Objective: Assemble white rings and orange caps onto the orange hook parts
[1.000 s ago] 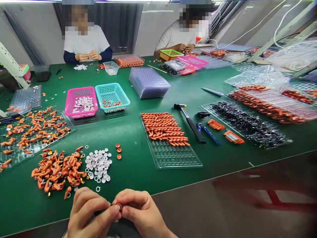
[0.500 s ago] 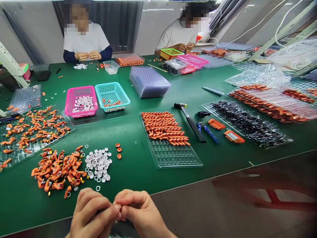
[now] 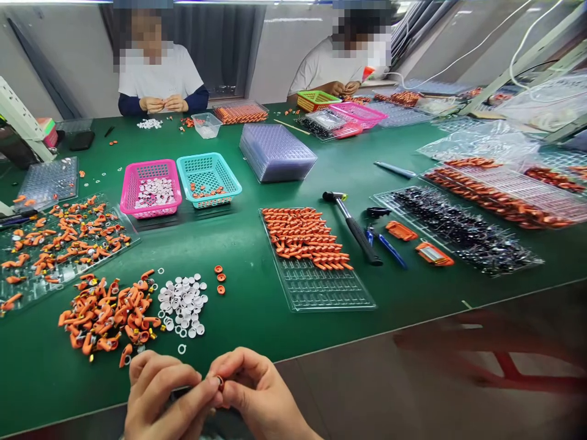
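Left hand (image 3: 165,394): at the bottom of the frame, its fingertips are closed on a small orange part (image 3: 220,383).
Right hand (image 3: 259,391): beside the left one, thumb and finger are pinched on the same part.
Orange part: between the fingertips, bottom and left of centre; the fingers hide much of it.
Piles: orange pieces (image 3: 107,315) lie at lower left, with white discs (image 3: 183,302) next to them and three orange caps (image 3: 221,277) further right.
Tray (image 3: 332,296): near the centre, partly filled with orange pieces.
Hammer (image 3: 353,226): right of the tray.
Baskets: pink basket (image 3: 131,186) and blue basket (image 3: 208,160), left of centre.
Persons: two, at the top.
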A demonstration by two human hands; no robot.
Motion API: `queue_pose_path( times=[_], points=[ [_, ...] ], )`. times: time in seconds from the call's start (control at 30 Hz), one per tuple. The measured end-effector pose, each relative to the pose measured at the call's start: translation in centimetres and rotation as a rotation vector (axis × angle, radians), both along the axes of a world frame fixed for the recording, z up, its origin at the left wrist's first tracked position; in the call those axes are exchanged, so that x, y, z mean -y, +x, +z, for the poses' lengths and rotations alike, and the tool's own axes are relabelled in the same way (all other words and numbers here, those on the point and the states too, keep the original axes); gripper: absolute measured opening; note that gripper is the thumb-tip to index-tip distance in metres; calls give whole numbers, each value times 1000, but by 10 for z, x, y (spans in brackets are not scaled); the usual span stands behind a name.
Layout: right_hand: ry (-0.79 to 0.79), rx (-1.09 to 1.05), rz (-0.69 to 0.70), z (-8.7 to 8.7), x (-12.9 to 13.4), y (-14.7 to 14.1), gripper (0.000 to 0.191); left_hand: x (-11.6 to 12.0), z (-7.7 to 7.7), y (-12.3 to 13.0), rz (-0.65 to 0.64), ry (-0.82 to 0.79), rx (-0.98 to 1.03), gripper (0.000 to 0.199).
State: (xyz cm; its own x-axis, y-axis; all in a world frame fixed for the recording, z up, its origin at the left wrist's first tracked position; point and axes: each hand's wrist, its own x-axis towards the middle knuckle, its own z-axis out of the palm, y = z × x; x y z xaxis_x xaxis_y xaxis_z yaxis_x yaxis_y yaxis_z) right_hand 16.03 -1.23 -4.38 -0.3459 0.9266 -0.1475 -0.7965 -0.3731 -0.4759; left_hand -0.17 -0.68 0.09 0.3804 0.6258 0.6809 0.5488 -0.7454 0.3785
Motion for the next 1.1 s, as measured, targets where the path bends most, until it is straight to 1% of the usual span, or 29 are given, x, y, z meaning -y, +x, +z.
queue_pose_path(
  times=[0.1, 0.23, 0.37, 0.47, 0.63, 0.73, 0.87, 0.93, 0.97, 1.1],
  points=[
    [13, 6, -21, 0, 1, 0, 14, 1, 1, 3, 20, 19, 3, 16],
    [14, 69, -63, -1, 1, -1, 13, 3, 0, 4, 40, -33, -7, 18],
    [6, 94, -89, 0, 1, -1, 13, 3, -1, 1, -5, -85, -53, 24],
    [-15, 59, -63, 3, -1, -2, 14, 2, -1, 0, 5, -90, -46, 27],
    [-87, 11, -2, 6, -1, -3, 18, 0, 0, 2, 58, -85, 47, 20],
    [-117, 2, 12, 7, -1, -2, 21, 1, 0, 2, 52, -93, 44, 19],
    [-111, -5, 17, 7, 0, -2, 25, 2, -1, 0, 45, -117, 47, 18],
    [-102, -6, 23, 6, -1, -2, 27, -1, -1, -1, 29, -172, 50, 16],
    [-97, -4, 29, 5, -2, -2, 29, -3, -1, -1, 1, -218, 56, 16],
    [-84, 13, 119, 3, -7, 3, 38, -13, 5, -1, -189, -462, 130, 21]
  ],
)
